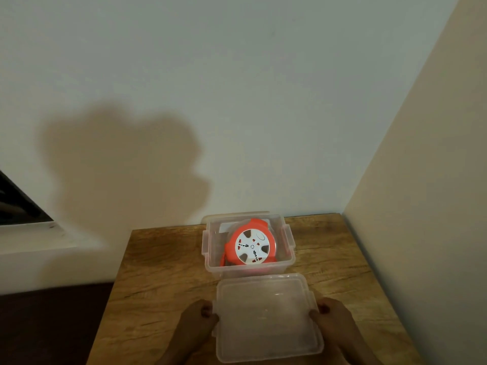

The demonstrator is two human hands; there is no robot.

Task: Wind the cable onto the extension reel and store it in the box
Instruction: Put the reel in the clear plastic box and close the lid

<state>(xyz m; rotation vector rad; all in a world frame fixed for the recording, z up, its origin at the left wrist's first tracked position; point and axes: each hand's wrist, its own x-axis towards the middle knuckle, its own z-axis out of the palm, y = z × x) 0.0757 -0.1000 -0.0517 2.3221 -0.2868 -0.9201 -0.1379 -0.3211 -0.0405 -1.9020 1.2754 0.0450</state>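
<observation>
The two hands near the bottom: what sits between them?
In the head view, the clear lid spans the gap; the left hand and right hand grip its sides.

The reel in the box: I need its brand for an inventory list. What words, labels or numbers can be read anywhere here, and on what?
None can be read.
Reel: its white face carries small dark and red marks, too small and blurred to read.
Box, lid, table: no text visible.

Reel (252, 246) sits inside box (210, 255) at frame centre on table (158, 272), lid (266, 317) just below the box at lower centre, left hand (196, 321) on its left edge, right hand (333, 318) on its right.
</observation>
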